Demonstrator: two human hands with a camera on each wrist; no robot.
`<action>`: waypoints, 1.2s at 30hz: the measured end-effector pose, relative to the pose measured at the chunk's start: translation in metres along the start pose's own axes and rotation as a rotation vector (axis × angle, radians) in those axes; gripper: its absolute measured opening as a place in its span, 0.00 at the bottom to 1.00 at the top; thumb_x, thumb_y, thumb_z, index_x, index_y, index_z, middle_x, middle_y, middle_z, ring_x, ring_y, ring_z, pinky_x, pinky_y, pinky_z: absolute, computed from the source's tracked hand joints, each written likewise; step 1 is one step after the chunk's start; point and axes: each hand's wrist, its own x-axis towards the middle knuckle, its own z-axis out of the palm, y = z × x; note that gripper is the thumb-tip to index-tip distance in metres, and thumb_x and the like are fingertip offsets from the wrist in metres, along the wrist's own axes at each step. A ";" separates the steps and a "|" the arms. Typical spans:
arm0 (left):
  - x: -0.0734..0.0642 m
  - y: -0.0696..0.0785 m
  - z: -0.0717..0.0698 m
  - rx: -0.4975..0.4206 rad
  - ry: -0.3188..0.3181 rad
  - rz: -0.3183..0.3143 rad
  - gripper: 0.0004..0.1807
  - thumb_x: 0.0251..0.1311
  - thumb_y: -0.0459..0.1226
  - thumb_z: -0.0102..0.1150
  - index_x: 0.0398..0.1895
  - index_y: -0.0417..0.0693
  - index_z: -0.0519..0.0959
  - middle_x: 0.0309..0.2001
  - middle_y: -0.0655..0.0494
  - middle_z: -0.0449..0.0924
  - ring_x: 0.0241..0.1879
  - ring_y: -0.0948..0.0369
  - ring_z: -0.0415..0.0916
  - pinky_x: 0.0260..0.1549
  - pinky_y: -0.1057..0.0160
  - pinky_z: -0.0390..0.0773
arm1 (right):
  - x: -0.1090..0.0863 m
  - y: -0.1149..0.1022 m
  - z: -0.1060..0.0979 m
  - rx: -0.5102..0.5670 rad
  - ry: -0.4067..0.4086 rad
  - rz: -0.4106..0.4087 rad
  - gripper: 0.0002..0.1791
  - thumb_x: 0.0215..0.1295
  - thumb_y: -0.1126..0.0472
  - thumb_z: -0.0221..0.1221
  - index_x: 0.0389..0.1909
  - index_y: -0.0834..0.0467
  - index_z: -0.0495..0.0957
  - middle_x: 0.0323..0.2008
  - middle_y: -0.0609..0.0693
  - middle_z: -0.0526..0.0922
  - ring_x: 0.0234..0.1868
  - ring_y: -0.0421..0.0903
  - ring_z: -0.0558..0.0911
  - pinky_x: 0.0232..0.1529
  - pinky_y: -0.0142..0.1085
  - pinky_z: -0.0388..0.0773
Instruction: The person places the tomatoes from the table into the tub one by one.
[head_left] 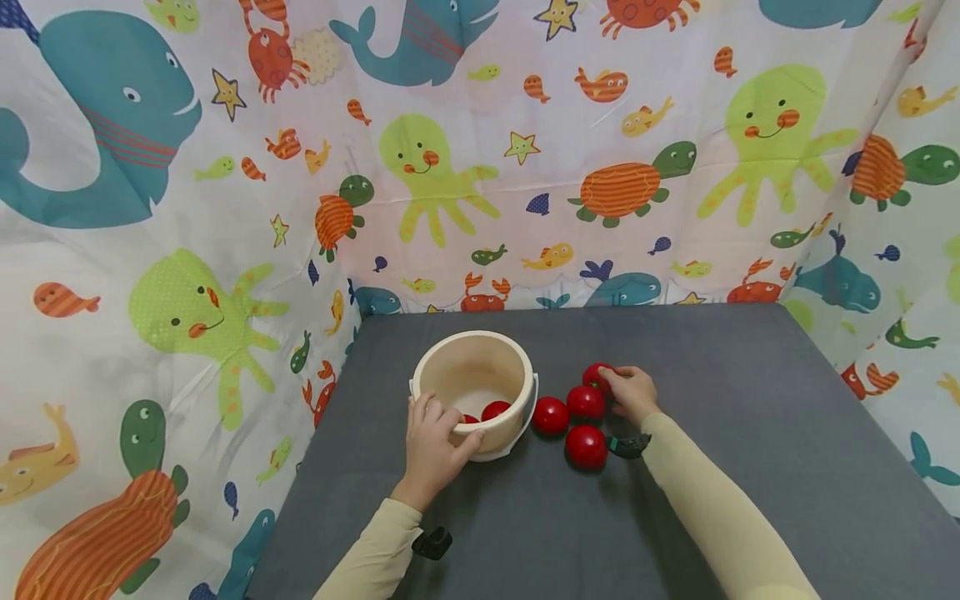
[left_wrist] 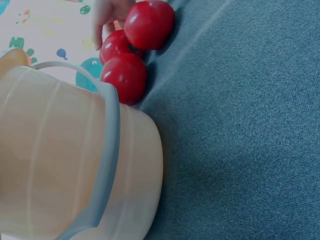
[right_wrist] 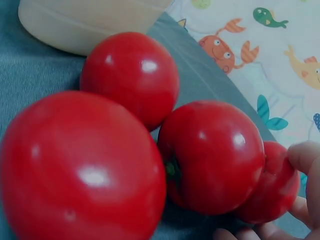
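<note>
A cream bucket (head_left: pixel 465 367) with a pale handle stands on the table, and tomatoes (head_left: pixel 496 410) show inside it. My left hand (head_left: pixel 437 446) grips its near rim, fingers over the edge and thumb outside. To the right of the bucket several red tomatoes (head_left: pixel 586 447) sit close together. At the far end of this group my right hand (head_left: pixel 633 392) holds one tomato (right_wrist: pixel 272 187), with thumb and fingers about it. The left wrist view shows the bucket's outer wall (left_wrist: pixel 55 150) but not my left fingers.
The grey table (head_left: pixel 720 400) runs under everything. Hanging cloth (head_left: pixel 525 225) printed with sea animals borders it at the back, left and right. A dark band (head_left: pixel 628 447) sits at my right wrist, close to the nearest tomato, and another dark device (head_left: pixel 432 543) at my left wrist.
</note>
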 end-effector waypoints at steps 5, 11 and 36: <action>0.000 0.000 0.000 0.006 0.002 0.002 0.16 0.53 0.52 0.65 0.25 0.51 0.77 0.31 0.50 0.75 0.59 0.38 0.74 0.60 0.18 0.60 | 0.005 0.002 0.005 0.083 0.046 0.037 0.35 0.69 0.45 0.59 0.69 0.62 0.68 0.65 0.64 0.72 0.57 0.56 0.76 0.49 0.48 0.87; 0.002 0.000 0.000 0.004 0.009 0.010 0.16 0.52 0.52 0.65 0.25 0.50 0.76 0.31 0.50 0.75 0.60 0.38 0.73 0.60 0.18 0.60 | 0.011 0.003 0.007 0.229 0.056 0.061 0.32 0.68 0.50 0.60 0.68 0.62 0.69 0.64 0.62 0.74 0.52 0.52 0.79 0.44 0.43 0.88; 0.001 -0.001 0.000 0.008 0.019 0.017 0.16 0.52 0.52 0.65 0.25 0.50 0.76 0.30 0.49 0.75 0.59 0.39 0.73 0.59 0.17 0.61 | 0.001 -0.019 -0.022 0.361 0.034 0.044 0.31 0.71 0.52 0.59 0.70 0.60 0.66 0.74 0.60 0.64 0.71 0.58 0.68 0.63 0.52 0.77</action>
